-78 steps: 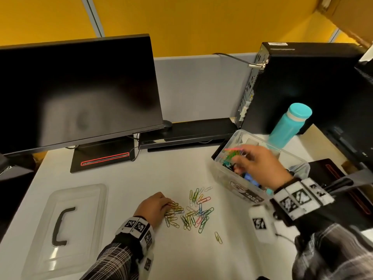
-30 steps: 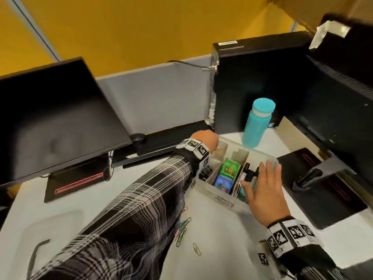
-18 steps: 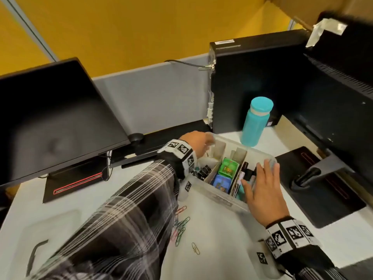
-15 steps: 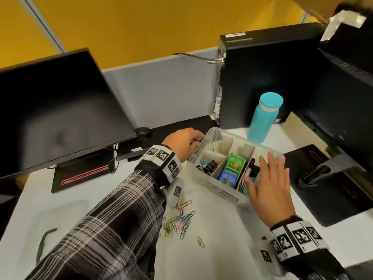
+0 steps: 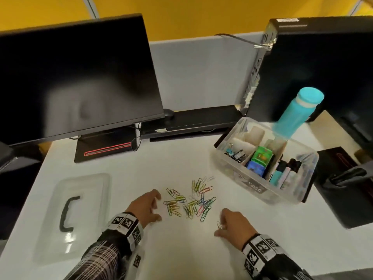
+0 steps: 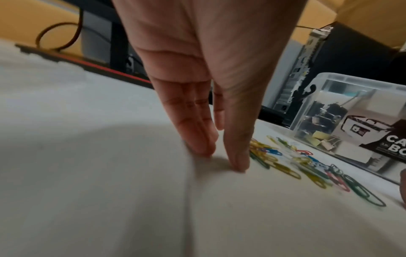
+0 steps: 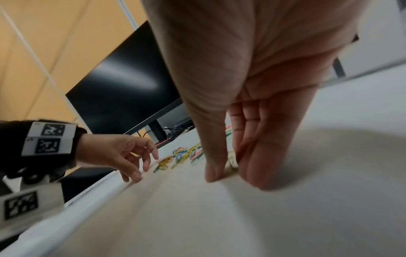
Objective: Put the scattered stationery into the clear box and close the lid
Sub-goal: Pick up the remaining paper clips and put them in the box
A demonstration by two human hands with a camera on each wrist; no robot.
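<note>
Several coloured paper clips [image 5: 189, 202] lie in a loose pile on the white desk, also seen in the left wrist view [image 6: 296, 163]. My left hand [image 5: 158, 208] sits just left of the pile, its straight fingertips [image 6: 204, 149] touching the desk and holding nothing. My right hand [image 5: 220, 223] is down at the pile's right. Its thumb and fingers [image 7: 257, 179] stand either side of one stray yellow clip [image 7: 230, 162], with a gap still showing. The clear box [image 5: 262, 194] stands open at the right, holding binder clips, small coloured boxes and pens.
The clear lid [image 5: 84, 182] with a black handle lies flat at the left. A monitor [image 5: 76, 77] stands behind, and a computer tower [image 5: 323, 57] and teal bottle [image 5: 296, 114] stand behind the box. A black pad [image 5: 343, 188] lies right of the box.
Both hands have left the box and come down to the desk beside the paper clips, the left at the pile's left, the right around the stray clip.
</note>
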